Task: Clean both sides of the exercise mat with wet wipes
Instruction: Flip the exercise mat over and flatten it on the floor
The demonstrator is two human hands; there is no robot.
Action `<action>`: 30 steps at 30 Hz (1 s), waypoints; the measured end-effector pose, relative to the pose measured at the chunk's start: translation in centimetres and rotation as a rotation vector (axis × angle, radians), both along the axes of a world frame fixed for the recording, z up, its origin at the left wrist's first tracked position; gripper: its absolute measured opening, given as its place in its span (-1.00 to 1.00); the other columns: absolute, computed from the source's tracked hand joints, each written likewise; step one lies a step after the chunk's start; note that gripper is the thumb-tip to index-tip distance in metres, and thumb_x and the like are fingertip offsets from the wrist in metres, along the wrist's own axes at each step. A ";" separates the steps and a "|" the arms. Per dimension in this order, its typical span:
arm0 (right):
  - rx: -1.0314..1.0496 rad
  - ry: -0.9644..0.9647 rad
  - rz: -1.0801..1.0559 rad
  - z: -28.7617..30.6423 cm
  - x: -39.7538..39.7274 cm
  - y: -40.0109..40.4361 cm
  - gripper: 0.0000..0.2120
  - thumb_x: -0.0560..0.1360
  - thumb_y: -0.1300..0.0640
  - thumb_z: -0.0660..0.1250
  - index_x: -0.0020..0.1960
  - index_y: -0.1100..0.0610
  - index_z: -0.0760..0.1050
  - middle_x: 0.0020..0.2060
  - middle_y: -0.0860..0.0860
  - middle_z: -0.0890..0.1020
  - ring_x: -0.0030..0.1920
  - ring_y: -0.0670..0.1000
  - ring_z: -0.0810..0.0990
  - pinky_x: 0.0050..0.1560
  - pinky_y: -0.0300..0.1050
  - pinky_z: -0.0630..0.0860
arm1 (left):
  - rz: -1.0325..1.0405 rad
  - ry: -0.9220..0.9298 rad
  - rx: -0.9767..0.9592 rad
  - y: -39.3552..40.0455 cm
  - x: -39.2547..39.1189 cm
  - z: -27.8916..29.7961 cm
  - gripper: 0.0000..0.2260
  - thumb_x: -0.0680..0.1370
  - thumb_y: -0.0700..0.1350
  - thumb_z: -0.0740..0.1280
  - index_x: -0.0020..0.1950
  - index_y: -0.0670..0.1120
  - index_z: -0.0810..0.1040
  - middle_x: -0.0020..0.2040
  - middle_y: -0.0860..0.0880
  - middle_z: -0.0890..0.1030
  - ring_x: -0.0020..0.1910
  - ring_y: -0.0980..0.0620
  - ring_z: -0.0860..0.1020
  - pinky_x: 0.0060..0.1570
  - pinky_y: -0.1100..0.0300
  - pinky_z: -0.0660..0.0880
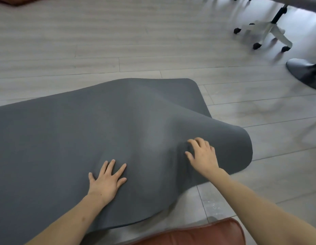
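A dark grey exercise mat (pixel 86 131) lies across the grey wood floor, running off the left edge of the view. Its right end bulges upward in a hump and its near edge lifts off the floor. My left hand (pixel 106 181) lies flat on the mat with fingers spread, pressing it down. My right hand (pixel 203 154) rests on the raised hump to the right, fingers bent and digging into a fold of the mat. No wet wipe is in view.
A white office chair base (pixel 270 32) with black castors stands at the far right. A dark round stand base (pixel 304 71) sits by the right edge. A brown leather cushion (pixel 197 234) lies at the bottom, close to me.
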State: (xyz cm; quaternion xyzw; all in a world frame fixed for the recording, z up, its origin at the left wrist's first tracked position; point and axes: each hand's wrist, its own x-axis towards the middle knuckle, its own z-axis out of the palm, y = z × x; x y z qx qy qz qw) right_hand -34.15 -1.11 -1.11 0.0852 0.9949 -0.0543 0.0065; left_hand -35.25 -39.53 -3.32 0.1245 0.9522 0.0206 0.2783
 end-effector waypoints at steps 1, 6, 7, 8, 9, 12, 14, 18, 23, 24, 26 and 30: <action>0.019 0.002 -0.007 0.1 -0.5 0.8 -0.44 0.52 -0.20 0.29 0.46 -0.09 0.24 0.47 0.04 0.27 0.46 0.16 0.27 0.35 0.16 0.33 | -0.011 0.000 -0.004 0.0 0.1 -0.4 -0.49 0.71 0.29 -0.10 0.64 0.36 -0.17 0.69 0.03 -0.19 0.66 -0.04 -0.26 0.49 -0.43 0.02; -0.010 -0.109 -0.142 0.8 -4.7 5.6 0.11 0.32 -0.45 0.37 0.58 -0.15 -0.26 0.60 0.04 -0.26 0.59 0.15 -0.30 0.52 0.36 -0.12 | -0.072 -0.002 -0.063 0.0 0.6 -2.1 -0.49 0.72 0.25 -0.09 0.64 0.34 -0.23 0.69 0.02 -0.24 0.65 -0.07 -0.33 0.51 -0.44 -0.05; -0.020 -0.157 -0.166 0.8 -5.5 6.6 0.20 0.27 -0.48 0.38 0.56 -0.17 -0.35 0.60 0.05 -0.27 0.58 0.15 -0.34 0.50 0.41 -0.16 | -0.086 -0.008 -0.078 0.0 0.6 -2.4 -0.48 0.73 0.24 -0.09 0.64 0.33 -0.25 0.69 0.01 -0.25 0.64 -0.07 -0.34 0.51 -0.44 -0.07; -0.033 -0.217 -0.181 0.7 -6.1 7.3 0.26 0.23 -0.50 0.40 0.54 -0.19 -0.42 0.60 0.05 -0.27 0.58 0.14 -0.34 0.47 0.46 -0.18 | -0.100 -0.011 -0.095 0.0 0.6 -2.6 -0.48 0.73 0.22 -0.08 0.64 0.33 -0.26 0.69 0.01 -0.27 0.64 -0.07 -0.35 0.51 -0.43 -0.09; -0.042 -0.284 -0.184 0.5 -6.4 7.8 0.31 0.20 -0.51 0.41 0.53 -0.19 -0.47 0.61 0.04 -0.24 0.58 0.14 -0.32 0.45 0.49 -0.21 | -0.108 -0.016 -0.110 0.1 0.5 -2.8 -0.48 0.74 0.21 -0.08 0.64 0.32 -0.27 0.68 0.01 -0.27 0.64 -0.08 -0.36 0.50 -0.43 -0.10; -0.013 -0.467 -0.150 -0.7 -5.7 8.0 0.35 0.19 -0.49 0.44 0.53 -0.16 -0.50 0.61 0.02 -0.02 0.61 0.10 -0.07 0.40 0.51 -0.29 | -0.153 -0.020 -0.175 0.0 0.8 -3.8 -0.45 0.74 0.18 -0.04 0.63 0.32 -0.30 0.68 -0.01 -0.30 0.63 -0.10 -0.40 0.46 -0.44 -0.17; -0.004 -0.554 -0.125 -2.3 -4.1 7.1 0.26 0.23 -0.51 0.38 0.56 -0.18 -0.40 0.59 0.00 0.09 0.58 0.07 0.08 0.39 0.51 -0.29 | -0.179 0.023 -0.195 -0.4 1.4 -4.6 -0.41 0.73 0.19 0.01 0.61 0.32 -0.32 0.69 0.00 -0.28 0.60 -0.07 -0.43 0.43 -0.44 -0.21; -0.116 -0.595 -0.138 -6.1 0.4 5.0 -0.18 0.49 -0.40 0.19 0.57 -0.31 -0.21 0.61 -0.10 -0.15 0.60 0.04 -0.15 0.44 0.49 -0.02 | -0.167 0.003 -0.206 -0.6 1.7 -4.9 -0.40 0.72 0.18 0.05 0.61 0.34 -0.30 0.70 0.02 -0.24 0.64 -0.05 -0.34 0.44 -0.41 -0.24; -0.188 -0.570 -0.191 -7.2 3.2 5.6 -0.32 0.55 -0.40 0.05 0.54 -0.37 -0.22 0.60 -0.17 -0.24 0.59 -0.01 -0.25 0.48 0.41 0.06 | -0.159 -0.053 -0.211 0.0 1.1 -3.8 -0.41 0.72 0.18 0.07 0.62 0.37 -0.25 0.70 0.03 -0.23 0.65 -0.06 -0.32 0.45 -0.42 -0.27; -0.192 -0.568 -0.198 -7.2 3.5 5.7 -0.33 0.55 -0.40 0.04 0.55 -0.37 -0.22 0.59 -0.17 -0.24 0.59 -0.01 -0.26 0.48 0.41 0.06 | -0.164 -0.049 -0.218 0.0 1.2 -3.8 -0.40 0.72 0.17 0.08 0.63 0.37 -0.24 0.70 0.04 -0.23 0.65 -0.07 -0.33 0.43 -0.43 -0.34; -0.196 -0.570 -0.215 -7.2 4.3 5.6 -0.34 0.56 -0.40 0.03 0.55 -0.36 -0.21 0.60 -0.16 -0.24 0.60 -0.01 -0.26 0.48 0.42 0.05 | -0.184 -0.040 -0.228 0.0 1.3 -4.0 -0.39 0.72 0.16 0.10 0.63 0.35 -0.23 0.70 0.04 -0.22 0.65 -0.08 -0.34 0.25 -0.39 -0.57; -0.187 -0.652 -0.252 -6.0 3.4 5.2 -0.31 0.54 -0.44 -0.01 0.58 -0.29 -0.14 0.61 -0.11 -0.17 0.61 0.06 -0.16 0.46 0.44 0.08 | -0.135 0.030 -0.104 -0.3 1.6 -3.8 -0.40 0.72 0.12 0.14 0.67 0.29 -0.12 0.70 0.02 -0.09 0.66 -0.11 -0.27 0.40 -0.36 -0.48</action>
